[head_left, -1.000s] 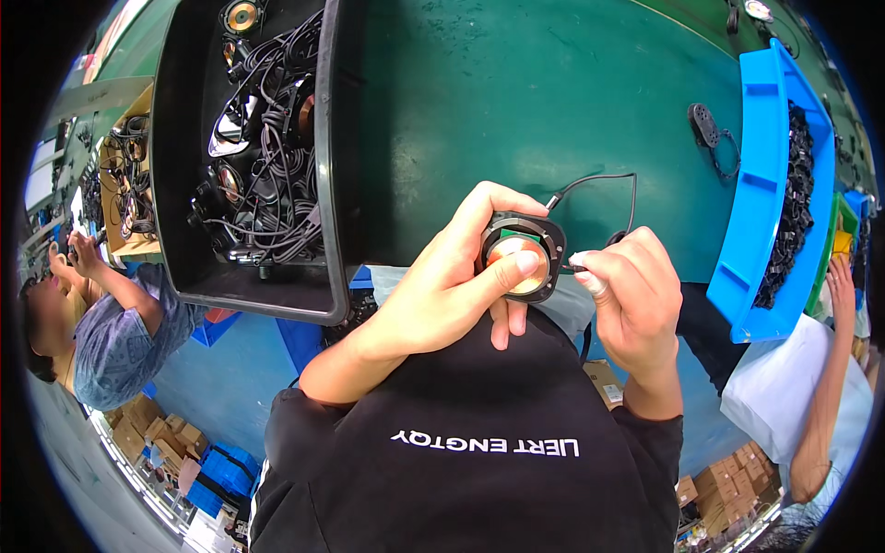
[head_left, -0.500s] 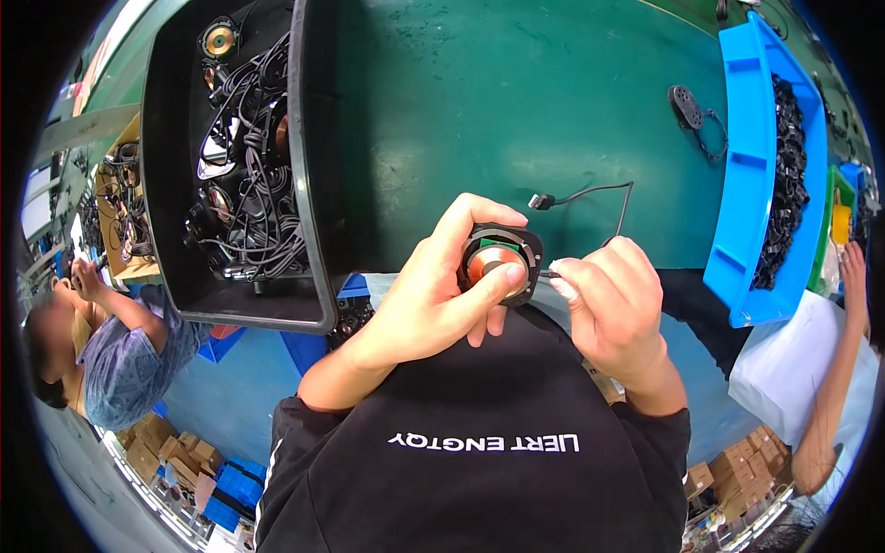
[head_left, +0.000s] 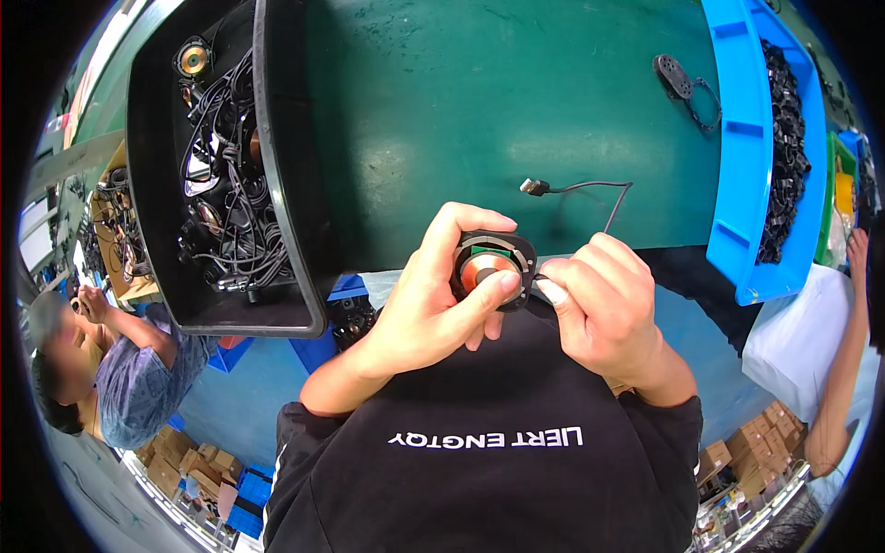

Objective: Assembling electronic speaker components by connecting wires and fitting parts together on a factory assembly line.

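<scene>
My left hand [head_left: 419, 309] is wrapped round an open black wireless charger housing [head_left: 522, 251], with the thumb lying over its copper coil [head_left: 477, 270]. A strip of green circuit board [head_left: 489, 249] shows above the coil. On the right, my right hand [head_left: 610, 300] pinches the black USB cable [head_left: 590, 183] where it meets the housing's side. Fingers partly hide that joint. From the fist the cable bends up over the green table, ending in a USB plug [head_left: 534, 187] that lies free beyond my hands.
A black bin [head_left: 277, 184] of coils and tangled cables stands at left. To the right is a blue tray [head_left: 743, 147] of small black parts, with a black oval part on a loop [head_left: 675, 77] beside it. People sit on both sides.
The whole view has shifted slightly, so bin and tray sit a little differently in it. Both hands keep their grips on the charger and the cable.
</scene>
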Demonstrator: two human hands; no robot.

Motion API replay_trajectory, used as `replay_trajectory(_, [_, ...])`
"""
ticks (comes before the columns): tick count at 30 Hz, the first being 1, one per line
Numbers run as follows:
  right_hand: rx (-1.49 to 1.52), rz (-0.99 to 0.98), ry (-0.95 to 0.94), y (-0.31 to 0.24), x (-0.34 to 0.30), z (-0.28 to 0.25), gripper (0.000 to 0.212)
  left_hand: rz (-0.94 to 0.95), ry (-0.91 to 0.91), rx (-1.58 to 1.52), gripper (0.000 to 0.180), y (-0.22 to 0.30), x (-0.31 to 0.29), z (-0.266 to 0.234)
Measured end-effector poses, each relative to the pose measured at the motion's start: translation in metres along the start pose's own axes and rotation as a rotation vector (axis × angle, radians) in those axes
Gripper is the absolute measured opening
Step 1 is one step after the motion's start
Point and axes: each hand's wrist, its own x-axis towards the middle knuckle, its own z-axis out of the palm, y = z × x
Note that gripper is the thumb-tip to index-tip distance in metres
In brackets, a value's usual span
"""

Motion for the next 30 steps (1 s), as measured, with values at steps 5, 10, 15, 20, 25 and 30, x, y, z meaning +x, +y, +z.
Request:
replay_trajectory(5, [0.018,0.008,0.047,-0.0021,0.0011,-0.0008,0.012,0.002,-0.01,-0.175,0.036,-0.0004,0.0004,0.001])
replay_trajectory(10, [-0.092,-0.069,0.034,-0.0026,-0.0005,-0.0002,0.012,-0.014,-0.015,-0.095,0.036,0.0013,-0.0016,-0.0004])
replay_trajectory(15, [-0.091,-0.132,-0.041,-0.0011,-0.0004,-0.0065,0.011,-0.06,-0.026,-0.145,0.036,-0.0026,-0.0028,-0.0008])
replay_trajectory(20, [-0.01,-0.068,-0.011,-0.002,-0.0021,-0.0053,0.012,-0.081,-0.074,-0.202,0.037,-0.0059,-0.0003,-0.0031])
replay_trajectory(25, [0.079,-0.06,0.023,-0.0044,-0.0043,-0.0023,0.014,-0.115,-0.054,-0.332,0.04,-0.0063,-0.0033,0.0])
replay_trajectory(30, [0.109,-0.001,0.125,-0.0091,-0.0045,-0.0019,0.015,-0.156,-0.145,-0.52,0.044,-0.0048,-0.001,-0.0014])
